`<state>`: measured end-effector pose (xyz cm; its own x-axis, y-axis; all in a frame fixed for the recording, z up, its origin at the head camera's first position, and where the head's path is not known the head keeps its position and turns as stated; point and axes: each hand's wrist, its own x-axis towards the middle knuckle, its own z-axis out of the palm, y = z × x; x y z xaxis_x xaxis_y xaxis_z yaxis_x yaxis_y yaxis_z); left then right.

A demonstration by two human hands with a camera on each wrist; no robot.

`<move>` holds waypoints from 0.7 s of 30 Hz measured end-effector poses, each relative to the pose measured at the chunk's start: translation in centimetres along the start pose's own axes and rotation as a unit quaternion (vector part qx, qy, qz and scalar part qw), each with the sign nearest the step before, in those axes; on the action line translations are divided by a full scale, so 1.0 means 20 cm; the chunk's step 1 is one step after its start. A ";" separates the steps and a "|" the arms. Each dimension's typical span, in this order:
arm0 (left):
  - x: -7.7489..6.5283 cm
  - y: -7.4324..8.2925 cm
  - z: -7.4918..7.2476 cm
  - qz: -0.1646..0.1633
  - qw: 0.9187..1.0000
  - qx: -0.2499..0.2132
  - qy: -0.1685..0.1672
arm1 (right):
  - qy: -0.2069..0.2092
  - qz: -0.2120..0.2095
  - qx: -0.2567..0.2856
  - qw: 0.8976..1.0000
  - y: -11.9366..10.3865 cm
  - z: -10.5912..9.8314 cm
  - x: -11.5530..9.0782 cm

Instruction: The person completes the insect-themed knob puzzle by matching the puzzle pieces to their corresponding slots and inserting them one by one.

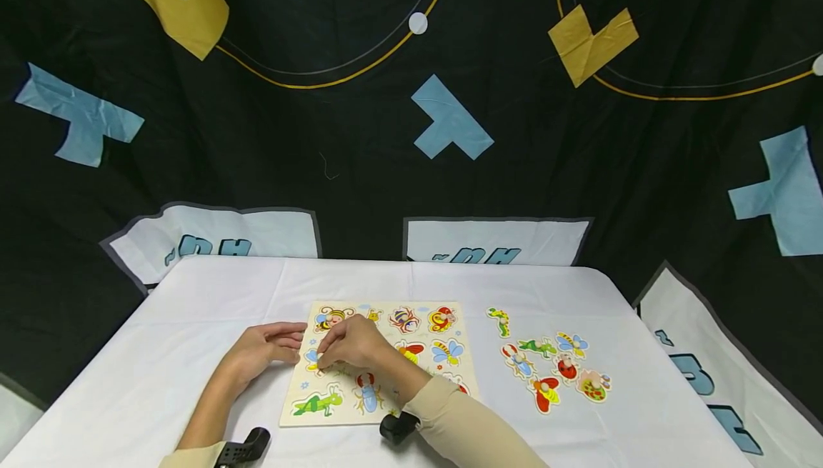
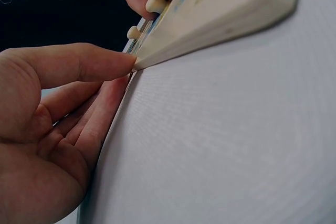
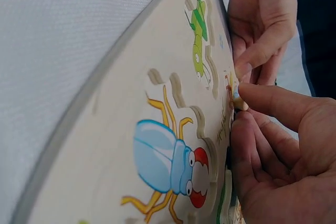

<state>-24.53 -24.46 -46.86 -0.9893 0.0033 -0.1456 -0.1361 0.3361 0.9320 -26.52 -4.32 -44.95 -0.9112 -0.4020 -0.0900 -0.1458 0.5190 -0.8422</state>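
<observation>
A wooden insect puzzle board [image 1: 347,416] lies flat on the white table, with some of its pieces set in. My right hand [image 1: 353,343] pinches the small wooden knob [image 3: 239,102] of a blue-winged insect piece [image 1: 312,359] at the board's left side; the fingers cover part of that piece. Resting at the board's left edge, my left hand [image 1: 263,350] touches the rim with its thumb [image 2: 84,64], the fingers loosely extended. In the right wrist view, the recesses with the printed blue beetle [image 3: 157,153] and green grasshopper [image 3: 198,40] hold no piece.
Several loose pieces lie right of the board, among them a caterpillar [image 1: 499,322], a beetle [image 1: 517,361], a red-winged insect [image 1: 545,394] and a ladybug [image 1: 566,368]. A black cloth [image 1: 360,168] with coloured patches hangs behind the table [image 1: 225,296].
</observation>
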 end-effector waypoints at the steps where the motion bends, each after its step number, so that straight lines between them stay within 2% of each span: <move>1: 0.00 0.00 0.00 -0.001 1.000 -0.001 0.001 | -0.003 -0.002 0.007 1.000 0.00 -0.01 0.00; 6: 0.00 0.00 0.00 0.000 1.000 -0.003 0.000 | -0.011 -0.007 0.037 0.999 0.02 -0.03 -0.01; 21: 0.01 -0.01 0.01 -0.008 1.000 -0.012 0.004 | -0.003 -0.011 0.020 1.000 0.08 -0.16 -0.04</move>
<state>-24.72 -24.39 -47.12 -0.9873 -0.0092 -0.1585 -0.1533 0.3139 0.9370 -27.25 -0.76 -44.65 -0.9058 -0.4170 -0.0745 -0.1494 0.4789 -0.8651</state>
